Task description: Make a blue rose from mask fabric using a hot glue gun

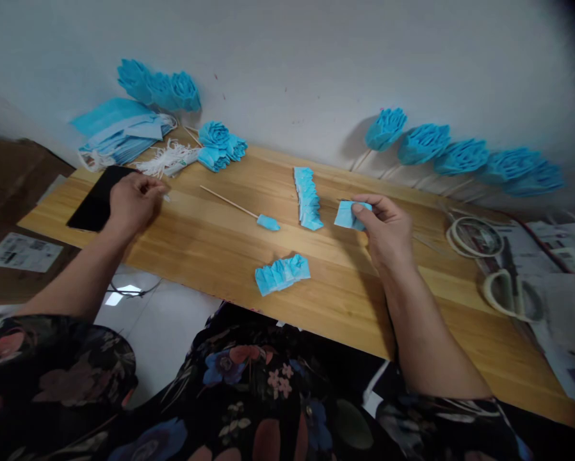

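My right hand [388,224] pinches a small square of light-blue fabric [346,215] between thumb and fingers, above the table. Over a black flat pad [93,203], my left hand [134,200] is closed in a pinch; a tiny pale scrap [168,197] shows at its fingertips, too small to name. Between the hands lies a thin wooden stick [227,202] with a blue wrapped bud [269,223] at one end. One pleated blue strip [308,200] rests right of the bud, and another pleated strip [282,274] is nearer the front edge.
Blue fabric flowers [422,143] on sticks lean along the wall at right; more flowers [220,144] lie at left. Folded blue masks [124,131] and white ear loops [165,158] sit at the back left. Tape rolls [474,235] and scissors [511,272] are at right.
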The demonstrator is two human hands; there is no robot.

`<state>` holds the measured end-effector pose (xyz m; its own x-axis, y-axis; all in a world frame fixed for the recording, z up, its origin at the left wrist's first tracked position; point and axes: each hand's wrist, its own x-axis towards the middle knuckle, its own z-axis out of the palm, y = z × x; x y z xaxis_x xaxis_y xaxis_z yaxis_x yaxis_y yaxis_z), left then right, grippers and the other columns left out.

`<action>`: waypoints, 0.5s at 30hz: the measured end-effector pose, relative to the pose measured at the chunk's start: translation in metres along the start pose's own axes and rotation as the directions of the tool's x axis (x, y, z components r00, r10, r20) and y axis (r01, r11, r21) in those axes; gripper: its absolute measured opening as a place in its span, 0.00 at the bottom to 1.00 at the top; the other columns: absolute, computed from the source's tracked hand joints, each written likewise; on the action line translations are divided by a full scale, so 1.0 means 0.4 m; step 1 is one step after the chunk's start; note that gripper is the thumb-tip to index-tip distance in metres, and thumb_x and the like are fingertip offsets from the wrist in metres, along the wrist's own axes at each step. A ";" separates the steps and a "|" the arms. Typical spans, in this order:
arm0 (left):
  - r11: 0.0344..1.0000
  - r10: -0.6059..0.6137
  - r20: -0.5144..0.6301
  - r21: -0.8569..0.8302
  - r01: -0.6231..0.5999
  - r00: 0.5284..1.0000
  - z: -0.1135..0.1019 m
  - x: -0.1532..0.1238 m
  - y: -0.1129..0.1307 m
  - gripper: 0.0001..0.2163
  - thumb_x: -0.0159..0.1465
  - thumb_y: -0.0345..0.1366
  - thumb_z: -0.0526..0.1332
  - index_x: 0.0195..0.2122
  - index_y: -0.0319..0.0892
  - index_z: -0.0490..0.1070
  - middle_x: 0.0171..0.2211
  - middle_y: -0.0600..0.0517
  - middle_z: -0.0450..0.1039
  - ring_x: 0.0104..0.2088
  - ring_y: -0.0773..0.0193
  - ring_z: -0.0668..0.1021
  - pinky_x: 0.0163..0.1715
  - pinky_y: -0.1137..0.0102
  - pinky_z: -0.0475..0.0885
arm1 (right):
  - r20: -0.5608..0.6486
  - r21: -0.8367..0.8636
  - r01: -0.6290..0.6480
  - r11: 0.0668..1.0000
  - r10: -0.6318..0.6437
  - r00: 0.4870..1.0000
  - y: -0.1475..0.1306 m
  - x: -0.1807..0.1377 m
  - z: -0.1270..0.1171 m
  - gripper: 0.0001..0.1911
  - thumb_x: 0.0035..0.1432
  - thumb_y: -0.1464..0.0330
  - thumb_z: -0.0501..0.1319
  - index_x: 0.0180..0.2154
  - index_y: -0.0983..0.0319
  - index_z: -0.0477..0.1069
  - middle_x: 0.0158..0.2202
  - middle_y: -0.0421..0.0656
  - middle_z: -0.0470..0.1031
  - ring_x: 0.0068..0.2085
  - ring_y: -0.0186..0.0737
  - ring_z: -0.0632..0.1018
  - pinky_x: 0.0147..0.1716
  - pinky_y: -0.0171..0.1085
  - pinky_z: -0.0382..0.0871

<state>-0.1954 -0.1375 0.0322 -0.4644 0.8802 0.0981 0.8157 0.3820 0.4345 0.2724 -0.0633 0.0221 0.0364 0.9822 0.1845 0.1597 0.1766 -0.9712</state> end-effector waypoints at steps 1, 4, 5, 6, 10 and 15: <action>1.000 -0.002 0.001 0.000 0.002 1.000 -0.001 0.002 -0.002 0.17 0.70 0.43 0.57 0.49 0.37 0.78 0.49 0.47 0.77 0.45 0.61 0.73 0.46 0.68 0.68 | 0.002 0.006 0.000 1.000 0.000 1.000 0.000 0.000 0.000 0.10 0.52 0.61 0.72 0.37 0.55 0.80 0.26 0.36 0.72 0.26 0.34 0.69 0.27 0.35 0.64; 1.000 0.014 0.017 0.026 -0.014 1.000 -0.003 0.008 -0.006 0.19 0.71 0.41 0.53 0.50 0.34 0.78 0.50 0.45 0.77 0.48 0.59 0.74 0.53 0.67 0.67 | 0.019 0.015 -0.003 1.000 0.002 1.000 -0.001 0.000 -0.001 0.10 0.53 0.61 0.72 0.37 0.55 0.80 0.27 0.36 0.73 0.27 0.34 0.70 0.28 0.36 0.65; 0.999 0.020 0.015 0.040 -0.021 1.000 -0.004 0.009 -0.006 0.20 0.72 0.42 0.51 0.50 0.34 0.78 0.49 0.44 0.77 0.49 0.59 0.74 0.54 0.66 0.67 | 0.025 0.016 -0.004 1.000 0.003 1.000 -0.001 0.000 -0.001 0.10 0.53 0.60 0.72 0.37 0.55 0.80 0.28 0.36 0.74 0.27 0.34 0.71 0.28 0.36 0.66; 0.998 0.024 0.012 0.057 -0.025 1.000 -0.005 0.010 -0.005 0.21 0.72 0.43 0.50 0.49 0.34 0.78 0.48 0.44 0.77 0.49 0.58 0.74 0.55 0.66 0.67 | 0.026 0.017 -0.005 1.000 0.004 1.000 -0.001 0.001 -0.001 0.10 0.53 0.60 0.72 0.37 0.55 0.80 0.28 0.36 0.74 0.27 0.34 0.71 0.28 0.36 0.66; 0.989 0.073 -0.071 0.133 -0.063 0.995 -0.011 0.002 0.023 0.23 0.71 0.51 0.53 0.46 0.36 0.79 0.47 0.42 0.79 0.51 0.53 0.75 0.58 0.62 0.67 | 0.002 0.023 -0.011 1.000 0.011 1.000 -0.001 -0.001 0.004 0.11 0.52 0.59 0.73 0.37 0.55 0.80 0.28 0.36 0.74 0.27 0.33 0.70 0.28 0.35 0.66; 0.932 0.357 -0.197 0.135 -0.336 0.913 -0.006 -0.025 0.119 0.28 0.68 0.50 0.59 0.64 0.40 0.72 0.68 0.40 0.70 0.68 0.45 0.70 0.69 0.53 0.60 | 0.025 0.082 -0.043 0.996 0.041 0.999 -0.012 -0.003 0.009 0.14 0.51 0.56 0.73 0.37 0.56 0.80 0.26 0.35 0.70 0.26 0.32 0.68 0.28 0.34 0.64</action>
<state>-0.1526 -0.1288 0.0539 -0.2003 0.8845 0.4213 0.9629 0.0983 0.2515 0.2679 -0.0652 0.0258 0.0184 0.9899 0.1406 0.0768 0.1388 -0.9873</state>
